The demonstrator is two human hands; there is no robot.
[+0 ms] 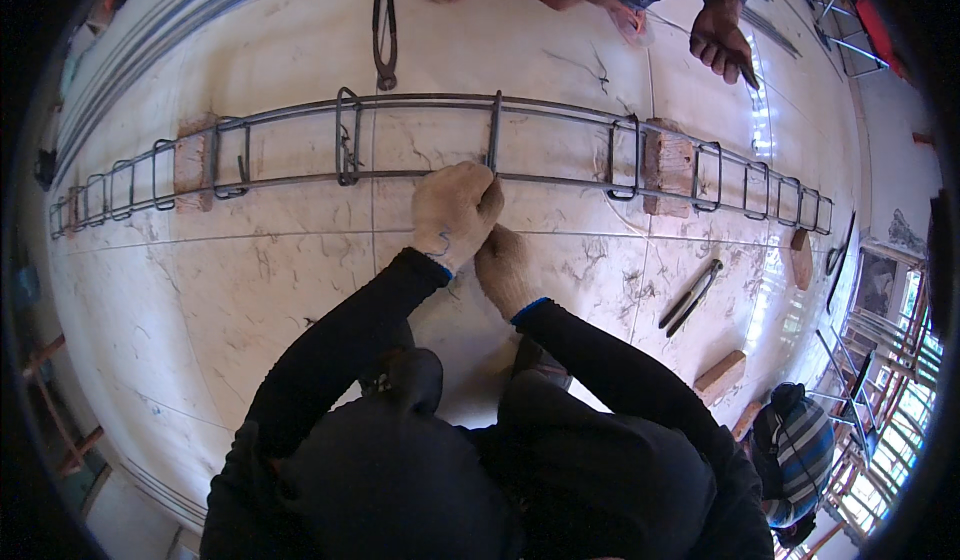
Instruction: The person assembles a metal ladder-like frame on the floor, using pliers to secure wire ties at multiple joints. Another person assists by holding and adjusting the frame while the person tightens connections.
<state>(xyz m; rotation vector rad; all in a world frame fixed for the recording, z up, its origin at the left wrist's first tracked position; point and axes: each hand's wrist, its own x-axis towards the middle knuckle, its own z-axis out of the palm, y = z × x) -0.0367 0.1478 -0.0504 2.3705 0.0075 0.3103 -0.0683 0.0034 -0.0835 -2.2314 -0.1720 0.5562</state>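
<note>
A long rebar cage (420, 174) of thin steel bars and rectangular stirrups lies across the floor in front of me. My left hand (452, 212), in a beige knit glove, is closed at the cage's near bar, by the foot of a middle stirrup (495, 130). It covers part of that bar, and what its fingers grip is hidden. Just below and to the right, my right hand (506, 272), gloved alike, is closed against the left one. Whatever it holds cannot be made out.
Wooden blocks (192, 165) (668, 167) prop up the cage. Pincers (384, 45) lie beyond it, and another pair (692, 298) to my right. Across from me a co-worker's hand (720, 38) grips a dark tool. Another person (800, 450) is at lower right. Long rods (150, 55) lie far left.
</note>
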